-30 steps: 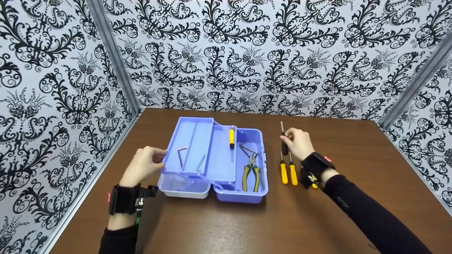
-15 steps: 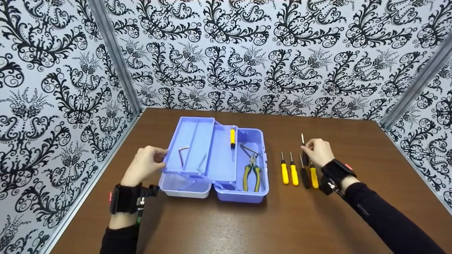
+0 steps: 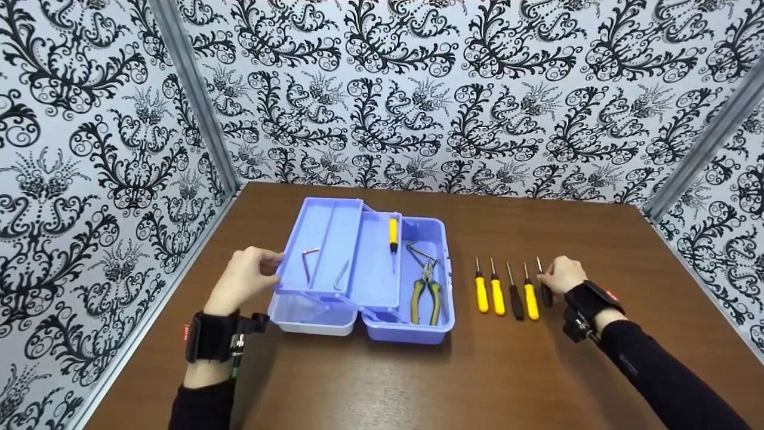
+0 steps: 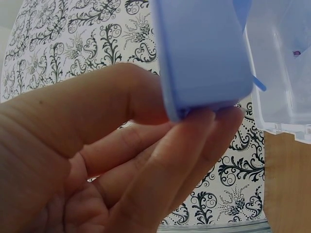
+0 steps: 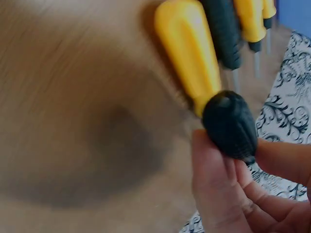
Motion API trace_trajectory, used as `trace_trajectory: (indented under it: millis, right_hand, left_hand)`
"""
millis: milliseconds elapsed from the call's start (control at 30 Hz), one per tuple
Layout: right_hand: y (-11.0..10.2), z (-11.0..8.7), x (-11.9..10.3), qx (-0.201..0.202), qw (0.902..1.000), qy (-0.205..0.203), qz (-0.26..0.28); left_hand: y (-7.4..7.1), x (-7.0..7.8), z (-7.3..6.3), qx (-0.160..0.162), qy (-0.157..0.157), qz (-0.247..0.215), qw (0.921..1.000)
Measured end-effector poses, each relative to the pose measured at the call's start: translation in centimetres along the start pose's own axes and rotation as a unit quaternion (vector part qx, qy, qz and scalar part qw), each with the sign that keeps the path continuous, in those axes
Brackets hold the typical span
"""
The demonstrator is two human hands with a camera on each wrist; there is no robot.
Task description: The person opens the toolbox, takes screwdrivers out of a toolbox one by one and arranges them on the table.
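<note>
My left hand [image 3: 243, 279] holds the outer edge of the upper tray [image 3: 316, 239] of a lilac toolbox; in the left wrist view thumb and fingers pinch the tray's corner [image 4: 204, 58]. My right hand [image 3: 564, 275] pinches a black-handled screwdriver [image 5: 231, 126] between thumb and fingers, at the right end of a row. Beside it lie a yellow screwdriver [image 3: 530, 300], another black screwdriver [image 3: 516, 301] and two more yellow ones, tips pointing to the back. Two hex keys lie in the upper tray. A yellow screwdriver [image 3: 393, 234] lies in the lower tray.
The toolbox base [image 3: 409, 335] holds pliers [image 3: 425, 292] with green-yellow handles and a bent hex key [image 3: 421, 251]. Its translucent lid [image 3: 313, 325] lies folded out on the left. Patterned walls stand behind and beside the brown table [image 3: 382, 382].
My right hand has carried the black screwdriver rightward and lowered it beside the rightmost yellow one, uncovering the row. My left hand keeps its hold on the tray.
</note>
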State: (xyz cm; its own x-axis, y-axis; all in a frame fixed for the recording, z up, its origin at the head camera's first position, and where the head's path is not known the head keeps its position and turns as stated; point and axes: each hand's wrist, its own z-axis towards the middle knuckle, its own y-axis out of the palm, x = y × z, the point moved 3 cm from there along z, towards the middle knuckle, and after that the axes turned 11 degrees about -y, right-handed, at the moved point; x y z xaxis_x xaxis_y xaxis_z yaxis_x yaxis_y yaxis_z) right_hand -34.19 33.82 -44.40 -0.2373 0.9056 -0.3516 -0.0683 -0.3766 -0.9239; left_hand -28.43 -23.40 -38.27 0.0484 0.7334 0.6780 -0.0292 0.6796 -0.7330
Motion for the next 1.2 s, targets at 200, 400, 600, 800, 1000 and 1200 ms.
trace_trajectory:
  millis: [200,400,600,800,1000,1200]
  right_hand:
    - [0.9,-0.4,0.6,-0.043,0.9984,0.033,-0.014]
    - [1.4,-0.5,0.5,-0.074,0.996,0.044,-0.024]
    - [1.6,-0.2,1.1,-0.082,0.9944,0.045,-0.05]
    - [1.7,-0.2,1.4,-0.079,0.9944,0.035,-0.061]
    - [1.5,-0.2,1.2,-0.079,0.9947,0.025,-0.062]
    - [1.0,-0.4,0.8,-0.084,0.9944,0.019,-0.061]
  left_hand:
    - [0.0,-0.1,0.0,-0.006,-0.003,-0.002,1.0]
    - [0.0,-0.1,0.0,-0.007,-0.002,-0.007,0.9999]
    - [0.0,0.0,-0.1,-0.001,0.01,-0.01,0.9999]
    - [0.0,0.0,-0.1,-0.003,0.012,-0.016,0.9998]
    - [0.1,-0.1,-0.1,-0.007,0.008,-0.023,0.9997]
    - [0.1,0.0,-0.1,-0.01,0.005,-0.024,0.9997]
